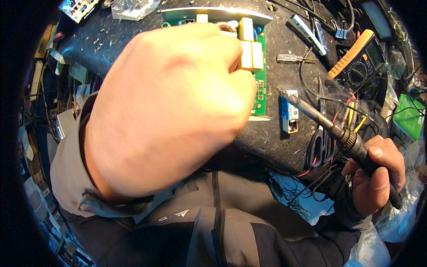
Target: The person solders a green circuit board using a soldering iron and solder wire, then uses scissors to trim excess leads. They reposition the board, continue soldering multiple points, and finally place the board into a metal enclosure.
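My left hand [178, 98] is large in the middle, back of the hand toward me and fingers curled under. It covers much of a green circuit board [261, 100] with cream block components [246, 29] and a metal strip [213, 12] along its far edge. Whatever the curled fingers hold, if anything, is hidden. On the right, my right hand [378, 173] is closed around the dark handle of a soldering iron [331, 127]. The iron slants up to the left, its tip over a small blue and white box [290, 116] beside the board.
An orange-framed multimeter [358, 62] lies at the far right. Near it are a small clear-handled screwdriver [291, 58], a white and blue pen [308, 34], a binder clip [341, 33] and scissors [320, 144]. Cables tangle across the right side; a green box [409, 116] sits beyond.
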{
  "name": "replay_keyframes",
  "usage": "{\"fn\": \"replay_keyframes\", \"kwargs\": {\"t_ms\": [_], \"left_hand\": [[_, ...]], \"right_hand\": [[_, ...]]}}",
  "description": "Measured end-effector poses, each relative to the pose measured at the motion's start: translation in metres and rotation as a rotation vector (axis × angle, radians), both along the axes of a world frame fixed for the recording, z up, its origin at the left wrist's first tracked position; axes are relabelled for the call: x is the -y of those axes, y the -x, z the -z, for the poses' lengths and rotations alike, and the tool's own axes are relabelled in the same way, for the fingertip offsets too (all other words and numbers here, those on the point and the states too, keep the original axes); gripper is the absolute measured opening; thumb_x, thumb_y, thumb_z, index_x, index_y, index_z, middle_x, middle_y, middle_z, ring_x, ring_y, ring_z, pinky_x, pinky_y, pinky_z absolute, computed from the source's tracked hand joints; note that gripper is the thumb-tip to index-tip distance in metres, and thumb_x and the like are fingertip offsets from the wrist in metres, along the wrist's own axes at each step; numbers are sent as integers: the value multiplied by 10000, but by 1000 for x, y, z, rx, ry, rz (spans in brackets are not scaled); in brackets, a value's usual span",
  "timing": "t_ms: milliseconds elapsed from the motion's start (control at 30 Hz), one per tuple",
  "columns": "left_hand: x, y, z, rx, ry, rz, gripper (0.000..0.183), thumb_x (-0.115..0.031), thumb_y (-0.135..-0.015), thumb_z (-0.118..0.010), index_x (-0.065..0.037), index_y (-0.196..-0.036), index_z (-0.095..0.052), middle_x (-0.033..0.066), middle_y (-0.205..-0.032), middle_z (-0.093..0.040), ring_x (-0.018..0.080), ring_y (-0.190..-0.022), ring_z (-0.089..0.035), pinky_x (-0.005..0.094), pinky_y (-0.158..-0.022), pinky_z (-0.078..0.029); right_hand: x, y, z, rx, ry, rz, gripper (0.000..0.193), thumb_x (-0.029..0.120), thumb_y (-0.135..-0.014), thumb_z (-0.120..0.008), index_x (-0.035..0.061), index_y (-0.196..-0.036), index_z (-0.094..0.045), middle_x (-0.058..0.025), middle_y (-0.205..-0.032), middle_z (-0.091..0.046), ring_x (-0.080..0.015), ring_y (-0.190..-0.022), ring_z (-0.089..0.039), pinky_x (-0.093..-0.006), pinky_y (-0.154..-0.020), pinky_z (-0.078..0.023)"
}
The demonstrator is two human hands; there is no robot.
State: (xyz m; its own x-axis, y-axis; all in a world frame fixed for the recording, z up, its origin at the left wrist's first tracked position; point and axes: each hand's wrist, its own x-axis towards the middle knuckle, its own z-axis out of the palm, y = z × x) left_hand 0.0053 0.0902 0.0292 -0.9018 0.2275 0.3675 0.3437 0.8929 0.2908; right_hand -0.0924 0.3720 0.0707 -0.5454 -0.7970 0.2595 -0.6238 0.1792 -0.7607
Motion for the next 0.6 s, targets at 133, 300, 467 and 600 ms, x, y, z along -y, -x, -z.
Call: {"fn": "replay_keyframes", "kwargs": {"t_ms": [133,300,467,600], "left_hand": [[4,7,14,-37,-266,45,152,20,-715,-708,11,-852,-641,125,-807,-615,308,-727,-622,363,-637,-504],[2,3,15,-10,-214,7,149,16,-721,-696,12,-860,-643,132,-817,-618,312,-728,-625,371,-638,-510],[0,-1,3,11,-7,-3,174,-10,-712,-672,13,-881,-640,136,-831,-616,313,-735,-630,384,-643,-521],[-1,-1,0,-6,81,1,192,-24,-700,-660,14,-887,-636,142,-842,-617,315,-745,-633,385,-651,-528]], "right_hand": [[-1,1,2,-8,1,-6,387,318,-967,-525,-38,-1102,-590,-168,-806,-533,-186,-552,-505,-256,-459,-400],[2,-4,4,31,21,51,381,307,-965,-537,-43,-1106,-588,-167,-802,-547,-190,-570,-523,-271,-471,-417],[12,-12,3,158,-19,186,351,297,-936,-613,-14,-1097,-621,-140,-764,-638,-188,-644,-588,-304,-631,-437],[21,-18,7,208,6,215,339,265,-925,-638,-19,-1109,-633,-146,-775,-646,-198,-659,-611,-309,-654,-475]]}}
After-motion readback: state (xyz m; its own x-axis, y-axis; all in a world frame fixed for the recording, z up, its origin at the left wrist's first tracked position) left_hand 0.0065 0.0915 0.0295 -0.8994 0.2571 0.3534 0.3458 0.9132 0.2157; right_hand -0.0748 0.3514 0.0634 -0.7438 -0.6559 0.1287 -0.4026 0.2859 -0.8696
